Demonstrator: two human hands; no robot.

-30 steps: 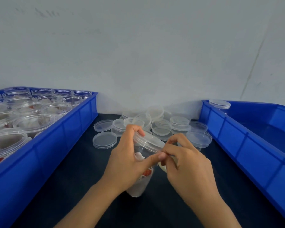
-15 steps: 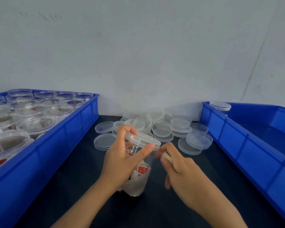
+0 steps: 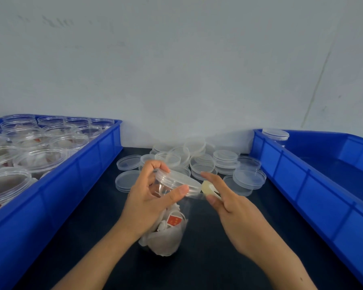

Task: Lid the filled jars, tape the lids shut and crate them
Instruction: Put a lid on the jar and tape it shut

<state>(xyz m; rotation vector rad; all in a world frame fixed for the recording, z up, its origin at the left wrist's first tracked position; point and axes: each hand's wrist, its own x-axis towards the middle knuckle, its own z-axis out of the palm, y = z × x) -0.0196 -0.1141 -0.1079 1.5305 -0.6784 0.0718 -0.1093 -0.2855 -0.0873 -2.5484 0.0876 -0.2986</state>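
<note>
Left hand (image 3: 149,197) grips the lidded jar (image 3: 168,208) near the middle of the dark worktop (image 3: 218,268), thumb across the front rim of the lid (image 3: 177,181), index finger curled over its far edge. Jar stands tilted, top leaning toward the right, white sachets and a red tag at its bottom.

Right hand (image 3: 231,204) just right of the lid, fingers fairly straight and pointing toward the far edge, thumb and fingers pinching a small pale tape roll (image 3: 208,187). A clear strip seems to run from roll to the lid's rim; too transparent to be sure it is stuck down. Both forearms cut off by the near edge of the view.

Loose lids (image 3: 199,160) piled at the worktop's far edge, some stacked, exact count hard to make out. Left crate (image 3: 76,181), blue, along the left edge holds open filled jars (image 3: 40,155); its near part is cut off. Right crate (image 3: 306,185) along the right edge has one lidded jar (image 3: 276,135) in its far corner, mostly hidden behind the wall.
</note>
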